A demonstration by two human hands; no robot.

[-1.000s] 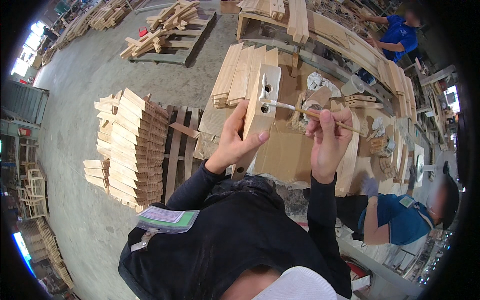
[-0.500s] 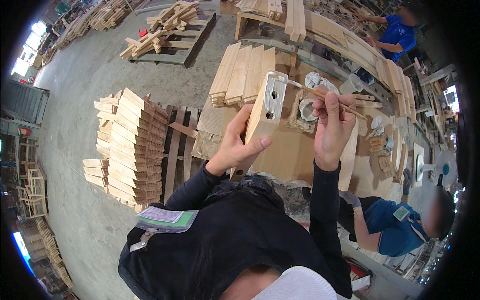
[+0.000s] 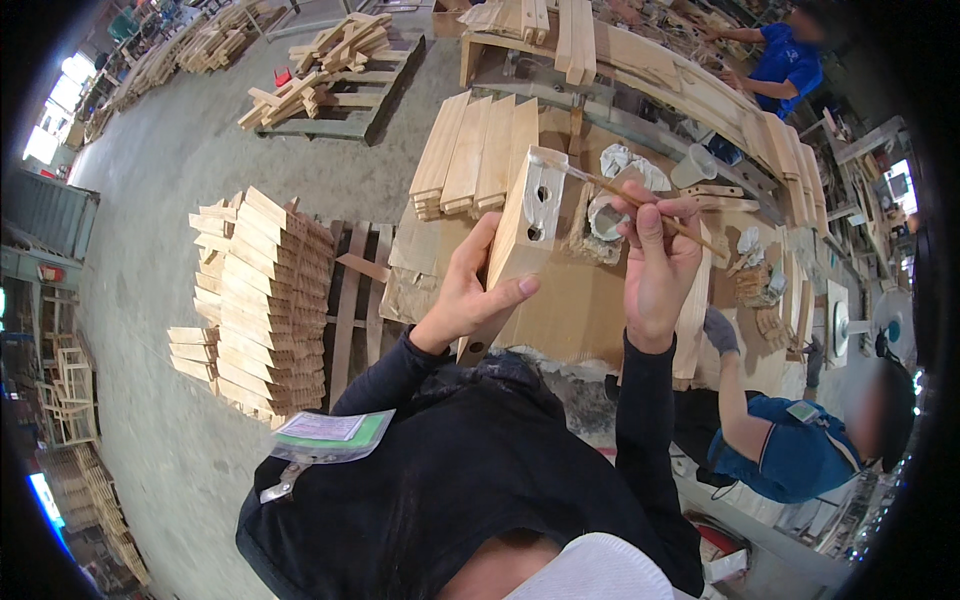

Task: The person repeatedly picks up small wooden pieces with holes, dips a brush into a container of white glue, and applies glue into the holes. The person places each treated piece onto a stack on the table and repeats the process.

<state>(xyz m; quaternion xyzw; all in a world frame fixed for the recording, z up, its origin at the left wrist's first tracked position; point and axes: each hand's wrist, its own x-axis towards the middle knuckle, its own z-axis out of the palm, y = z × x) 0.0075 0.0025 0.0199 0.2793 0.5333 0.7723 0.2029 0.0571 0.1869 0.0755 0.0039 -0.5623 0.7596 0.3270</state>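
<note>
My left hand [image 3: 470, 290] grips a pale wooden piece [image 3: 512, 240], its end face turned up toward me. White glue [image 3: 546, 196] is smeared over that end, around two dark holes; another hole shows near the lower end. A thin wooden-handled brush [image 3: 625, 196] is pinched in my right hand [image 3: 660, 260], its tip touching the upper edge of the glued end. Behind the brush stands a small white-crusted pot [image 3: 606, 217] on the cardboard-covered table [image 3: 570, 310]. Several wooden boards [image 3: 470, 160] lie side by side just beyond my left hand.
A tall stack of wooden pieces [image 3: 260, 300] stands on the left, beside a slatted pallet [image 3: 360, 290]. White crumpled cloth [image 3: 630, 165] and a clear cup [image 3: 695, 168] sit beyond the pot. A gloved co-worker [image 3: 790, 440] is close on the right; another person [image 3: 785, 65] works farther back.
The brush tip has moved down and left onto the edge of the glued end. The co-worker on the right has reached a gloved hand forward to the table.
</note>
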